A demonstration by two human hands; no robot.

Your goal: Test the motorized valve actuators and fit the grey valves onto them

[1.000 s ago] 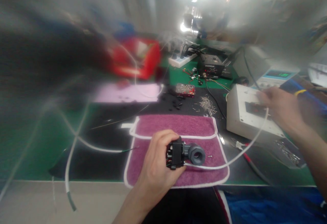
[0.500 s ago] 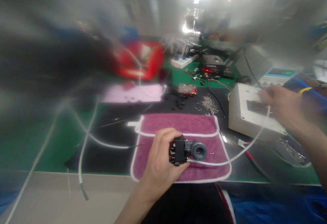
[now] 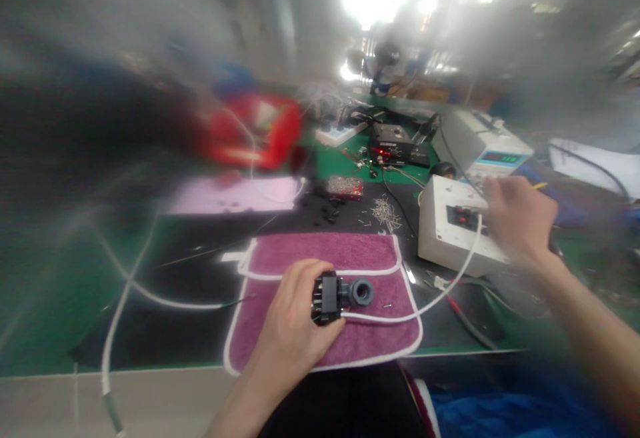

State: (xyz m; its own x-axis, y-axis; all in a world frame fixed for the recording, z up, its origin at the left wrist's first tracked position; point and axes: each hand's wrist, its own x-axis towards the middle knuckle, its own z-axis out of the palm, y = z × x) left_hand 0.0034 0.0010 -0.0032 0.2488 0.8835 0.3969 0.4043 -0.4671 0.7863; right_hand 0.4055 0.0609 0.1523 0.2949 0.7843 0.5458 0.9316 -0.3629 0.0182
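My left hand is closed around a small black boxy device with a round grey pipe fitting on its right side, held above a purple towel. From the device a white cable runs right and curves up to a black-and-red terminal block on a white box. Just right of that block is my right hand, its fingers curled and smeared by motion. Whether it grips anything cannot be made out.
Behind the towel are a pile of small metal pins and a red tray of screws. A black unit, a power supply with a lit display and a blurred red bin stand farther back. Loose white cables lie at left.
My right hand has shifted right relative to the white box, uncovering the terminal block. The view has turned right, so everything sits farther left. My left hand keeps its hold on the device.
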